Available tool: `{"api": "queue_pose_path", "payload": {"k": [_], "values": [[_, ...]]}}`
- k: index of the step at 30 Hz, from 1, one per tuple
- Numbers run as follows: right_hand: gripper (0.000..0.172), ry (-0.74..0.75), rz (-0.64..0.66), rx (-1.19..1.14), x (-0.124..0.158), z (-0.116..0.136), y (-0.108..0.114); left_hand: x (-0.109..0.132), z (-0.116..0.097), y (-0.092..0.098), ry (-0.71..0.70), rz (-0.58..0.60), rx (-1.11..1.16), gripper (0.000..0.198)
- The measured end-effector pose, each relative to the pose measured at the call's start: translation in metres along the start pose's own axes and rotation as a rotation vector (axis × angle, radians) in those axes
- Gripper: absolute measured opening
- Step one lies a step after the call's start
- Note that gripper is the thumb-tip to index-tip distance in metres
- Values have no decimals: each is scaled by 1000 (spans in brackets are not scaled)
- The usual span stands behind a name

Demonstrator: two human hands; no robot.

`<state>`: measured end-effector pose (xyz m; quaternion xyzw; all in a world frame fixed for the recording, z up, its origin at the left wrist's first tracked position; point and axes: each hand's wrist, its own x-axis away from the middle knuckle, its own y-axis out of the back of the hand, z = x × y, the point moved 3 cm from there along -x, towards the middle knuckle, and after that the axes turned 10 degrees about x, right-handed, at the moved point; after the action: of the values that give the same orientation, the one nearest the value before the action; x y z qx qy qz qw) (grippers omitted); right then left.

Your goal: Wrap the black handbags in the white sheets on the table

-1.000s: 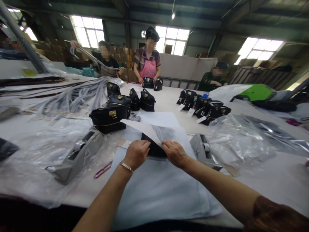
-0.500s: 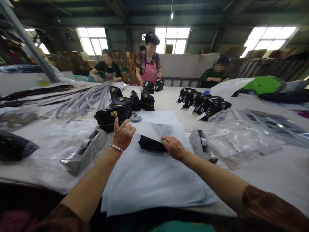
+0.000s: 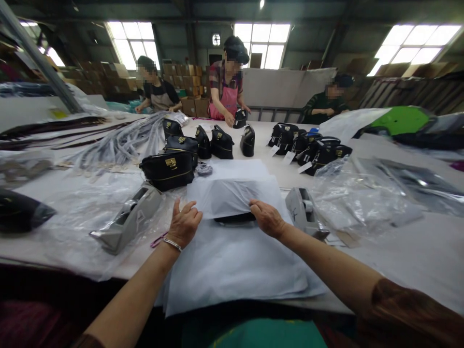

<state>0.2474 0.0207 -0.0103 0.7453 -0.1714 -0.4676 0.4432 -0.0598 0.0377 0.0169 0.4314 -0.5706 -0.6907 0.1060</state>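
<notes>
A black bag (image 3: 234, 218) lies on a stack of white tissue paper (image 3: 232, 261) in front of me. One white sheet (image 3: 228, 193) is folded over the bag, so only its near edge shows. My right hand (image 3: 267, 218) presses on the sheet's near right edge, fingers bent on it. My left hand (image 3: 184, 224) hovers at the sheet's left corner with its fingers spread and nothing in it; a bracelet sits on that wrist.
Grey tape dispensers stand left (image 3: 126, 220) and right (image 3: 304, 212) of the paper. Pink snips (image 3: 158, 239) lie by my left wrist. Black bags (image 3: 168, 169) cluster behind, more (image 3: 311, 152) to the right. Clear plastic bags (image 3: 362, 198) cover both sides. Three people work across the table.
The white sheet has been folded over the black bag, covering most of it. My left hand came back from the far left bag to the sheet's corner. My right hand stayed on the bag.
</notes>
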Motion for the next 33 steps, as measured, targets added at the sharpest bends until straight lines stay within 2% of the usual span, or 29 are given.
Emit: {"api": "queue_pose_path", "payload": {"k": [7,13,17,23,26,28,30,31,33], "values": [[24,31,54,-55,5,-16,2,2,-1,-2,-39,9,55,30],[23,57,58,52,5,-16,5,0,-7,14,-69,-8,-39,29],[25,73,58,44,8,-18,6,3,-14,22,-41,-11,22,29],[27,83,87,-64,12,-21,1,8,-18,9,-38,76,86,29],[30,97,73,-111,13,-22,-1,6,-13,1,-80,208,133,25],[31,120,56,-137,14,-23,-1,-2,-8,3,-101,341,192,19],[30,151,40,-150,15,-24,-1,-18,-3,13,-85,424,264,13],[30,168,35,-151,14,-23,0,-31,-3,21,-67,424,293,15],[30,196,26,-138,13,-21,2,-62,-8,36,-33,331,315,24]]}}
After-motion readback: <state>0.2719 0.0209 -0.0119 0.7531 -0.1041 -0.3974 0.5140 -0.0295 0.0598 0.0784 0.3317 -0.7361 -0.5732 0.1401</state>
